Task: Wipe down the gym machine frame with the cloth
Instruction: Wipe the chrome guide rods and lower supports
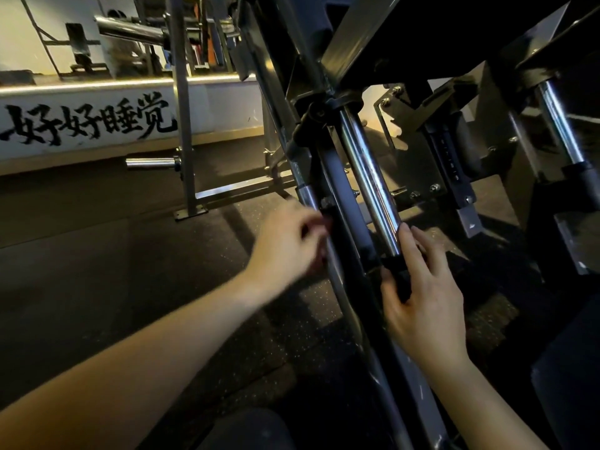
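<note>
Pinch hazard if the carriage (357,60) drops: your right hand (425,297) squeezes the cloth (400,278) on the chrome rod (370,180); left hand (287,245) blurred, grip unreadable.

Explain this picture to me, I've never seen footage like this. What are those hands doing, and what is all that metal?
It is one view from a camera worn on a person's head, looking down at their own hands. The metal is a gym machine's frame, standing on a dark speckled floor. The right hand grips what seems a dark cloth at the lower end of a chrome rod. The left hand, blurred, is at a grey frame tube beside it; whether it holds anything I cannot tell.
</note>
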`<control>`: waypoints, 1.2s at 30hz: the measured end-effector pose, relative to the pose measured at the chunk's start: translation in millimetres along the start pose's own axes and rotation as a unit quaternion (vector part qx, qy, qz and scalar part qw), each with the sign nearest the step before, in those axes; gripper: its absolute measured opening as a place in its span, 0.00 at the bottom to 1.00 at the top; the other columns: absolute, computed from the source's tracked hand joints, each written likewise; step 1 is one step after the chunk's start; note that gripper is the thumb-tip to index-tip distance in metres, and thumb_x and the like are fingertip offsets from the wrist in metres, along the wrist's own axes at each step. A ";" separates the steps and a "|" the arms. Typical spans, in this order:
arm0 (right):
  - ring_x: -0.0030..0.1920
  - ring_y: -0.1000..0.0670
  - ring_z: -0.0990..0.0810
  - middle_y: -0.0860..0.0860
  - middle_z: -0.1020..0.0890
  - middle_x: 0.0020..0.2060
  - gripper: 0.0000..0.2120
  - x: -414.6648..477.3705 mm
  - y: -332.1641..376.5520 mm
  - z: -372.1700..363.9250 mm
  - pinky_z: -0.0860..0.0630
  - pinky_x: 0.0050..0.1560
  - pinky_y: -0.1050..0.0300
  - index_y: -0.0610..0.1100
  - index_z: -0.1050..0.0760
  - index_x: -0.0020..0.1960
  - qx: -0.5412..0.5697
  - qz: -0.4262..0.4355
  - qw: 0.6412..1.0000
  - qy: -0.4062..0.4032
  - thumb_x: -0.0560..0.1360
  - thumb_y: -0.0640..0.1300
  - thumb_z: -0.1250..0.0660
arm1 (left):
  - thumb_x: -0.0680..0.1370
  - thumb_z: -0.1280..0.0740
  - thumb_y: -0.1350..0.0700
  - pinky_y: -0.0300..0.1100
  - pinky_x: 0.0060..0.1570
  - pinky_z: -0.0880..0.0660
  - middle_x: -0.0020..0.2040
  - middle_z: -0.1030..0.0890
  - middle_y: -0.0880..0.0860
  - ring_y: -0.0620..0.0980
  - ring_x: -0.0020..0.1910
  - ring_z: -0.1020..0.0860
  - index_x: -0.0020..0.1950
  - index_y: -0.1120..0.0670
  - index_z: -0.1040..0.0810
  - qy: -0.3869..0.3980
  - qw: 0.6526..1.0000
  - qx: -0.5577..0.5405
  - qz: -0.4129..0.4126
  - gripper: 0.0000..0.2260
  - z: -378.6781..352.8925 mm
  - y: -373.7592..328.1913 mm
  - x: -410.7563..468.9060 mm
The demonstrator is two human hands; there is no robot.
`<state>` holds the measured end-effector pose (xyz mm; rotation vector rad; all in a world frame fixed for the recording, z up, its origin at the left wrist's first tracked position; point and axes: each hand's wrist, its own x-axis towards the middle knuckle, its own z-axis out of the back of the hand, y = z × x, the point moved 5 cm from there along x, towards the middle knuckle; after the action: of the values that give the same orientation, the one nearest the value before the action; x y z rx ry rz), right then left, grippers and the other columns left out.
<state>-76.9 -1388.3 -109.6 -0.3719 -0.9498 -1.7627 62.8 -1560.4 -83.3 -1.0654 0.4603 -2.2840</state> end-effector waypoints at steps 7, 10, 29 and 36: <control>0.64 0.46 0.23 0.45 0.31 0.72 0.34 -1.1 -3.1 -1.8 0.18 0.53 0.47 0.50 0.41 0.81 -0.002 -0.001 1.000 0.000 0.78 0.45 0.32 | 0.79 0.29 0.56 0.46 0.59 0.22 0.55 0.22 0.45 0.41 0.55 0.23 0.61 0.51 0.18 -0.026 0.999 -0.033 -0.003 0.11 -4.4 4.7 -18.2; 0.62 0.47 0.23 0.46 0.30 0.70 0.34 -2.1 -2.4 -1.6 0.19 0.53 0.50 0.51 0.41 0.81 -0.002 -0.003 1.000 -0.002 0.78 0.46 0.32 | 0.79 0.29 0.54 0.46 0.56 0.23 0.52 0.24 0.43 0.41 0.53 0.25 0.61 0.49 0.17 0.091 0.994 0.008 -0.060 0.10 -20.1 -8.2 -51.8; 0.62 0.48 0.23 0.47 0.28 0.67 0.34 -4.3 -4.7 0.4 0.18 0.55 0.47 0.51 0.40 0.81 0.032 -0.009 0.999 -0.010 0.78 0.46 0.31 | 0.78 0.27 0.54 0.42 0.58 0.23 0.53 0.24 0.44 0.42 0.54 0.25 0.59 0.49 0.17 -0.028 0.997 0.057 0.042 0.10 4.4 -14.1 13.4; 0.64 0.50 0.24 0.49 0.29 0.67 0.34 -3.7 -6.0 1.7 0.20 0.60 0.50 0.53 0.40 0.81 0.051 -0.010 0.999 -0.003 0.78 0.45 0.31 | 0.78 0.28 0.53 0.43 0.59 0.23 0.54 0.24 0.43 0.42 0.55 0.26 0.61 0.46 0.18 0.090 0.985 0.128 -0.065 0.12 -9.0 -24.5 -11.4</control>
<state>-81.1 -1383.8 -113.5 -0.3026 -1.0473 -1.7249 53.1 -1533.6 -82.7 -0.7853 0.1628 -2.4866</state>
